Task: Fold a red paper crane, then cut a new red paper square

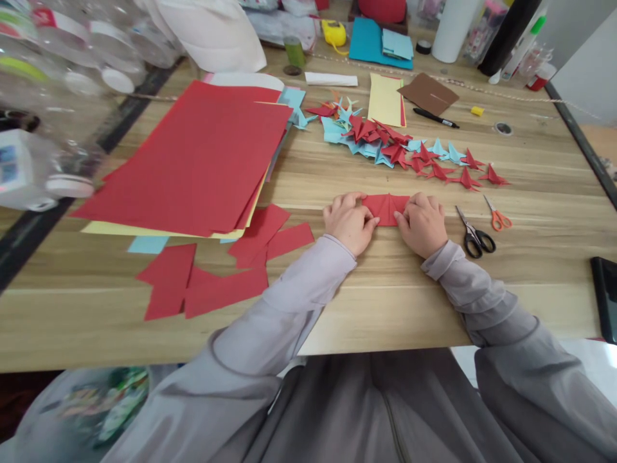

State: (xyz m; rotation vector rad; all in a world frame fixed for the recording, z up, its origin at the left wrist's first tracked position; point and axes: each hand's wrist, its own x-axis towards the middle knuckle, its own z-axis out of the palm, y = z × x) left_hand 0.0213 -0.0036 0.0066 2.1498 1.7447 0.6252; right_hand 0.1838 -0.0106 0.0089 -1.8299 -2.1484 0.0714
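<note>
A small creased piece of red paper (385, 211) lies on the wooden table between my hands, with fold lines meeting near its middle. My left hand (349, 222) grips its left end, thumb on top. At the right end my right hand (424, 222) pinches it the same way. Beyond the hands, red and light blue folded paper cranes (395, 154) are gathered in rows. To the right of my right hand lie black-handled scissors (475, 239) and smaller orange-handled scissors (500, 220).
Left of my hands sits a stack of large red sheets (202, 154), with loose red paper pieces (226, 289) in front. Farther back are yellow paper (384, 99), a brown sheet (429, 93), a black pen (436, 118) and a yellow tape measure (333, 33). Plastic bottles (72, 58) crowd the left.
</note>
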